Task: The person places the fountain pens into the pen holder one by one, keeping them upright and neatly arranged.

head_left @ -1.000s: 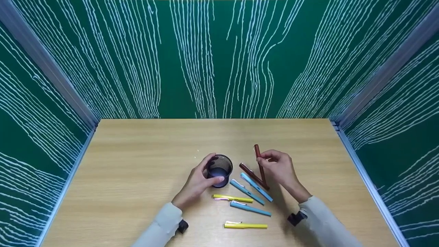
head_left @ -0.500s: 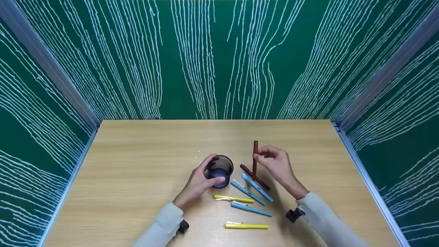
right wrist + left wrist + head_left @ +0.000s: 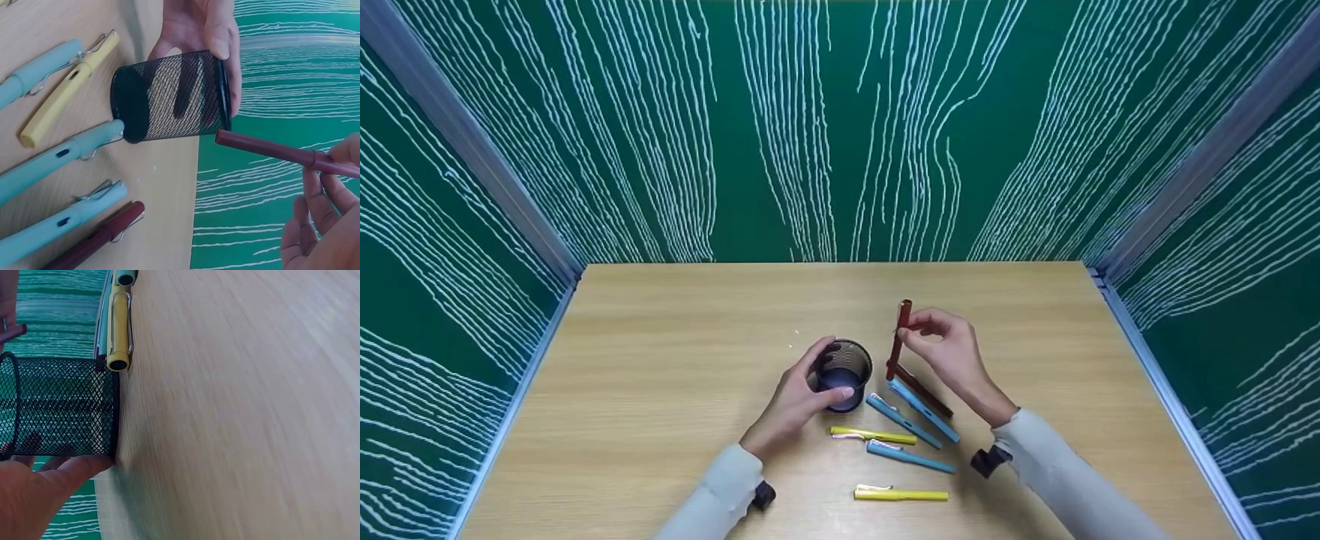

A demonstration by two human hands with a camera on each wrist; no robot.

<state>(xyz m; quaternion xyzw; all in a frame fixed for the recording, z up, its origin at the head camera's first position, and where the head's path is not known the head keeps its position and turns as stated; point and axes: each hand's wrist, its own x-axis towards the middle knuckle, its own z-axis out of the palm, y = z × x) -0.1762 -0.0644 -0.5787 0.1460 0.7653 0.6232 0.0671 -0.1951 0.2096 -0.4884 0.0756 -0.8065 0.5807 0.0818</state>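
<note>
My left hand (image 3: pixel 789 405) grips a black mesh pen cup (image 3: pixel 846 364), thumb on the near side and fingers round the far side. The cup stands upright on the table, and no pen shows inside it. Between thumb and fingertips, my right hand (image 3: pixel 949 352) pinches a dark red pen (image 3: pixel 898 341), raised and nearly upright to the right of the cup. In the right wrist view this pen (image 3: pixel 264 147) has its lower end close to the cup's rim (image 3: pixel 224 93); whether they touch I cannot tell. A second dark red pen (image 3: pixel 926 394) lies on the table below.
Right of and in front of the cup lie two light blue pens (image 3: pixel 926 409), (image 3: pixel 904 420) side by side, a yellow pen (image 3: pixel 877 435) and another blue pen (image 3: pixel 911 456). One more yellow pen (image 3: pixel 904 495) is nearest me. A green wall (image 3: pixel 840 150) with white lines borders the table (image 3: pixel 675 360).
My right hand has carried the dark red pen up and leftward, closer to the cup, and turned it from leaning left to leaning slightly right. The left hand and cup have stayed in place.
</note>
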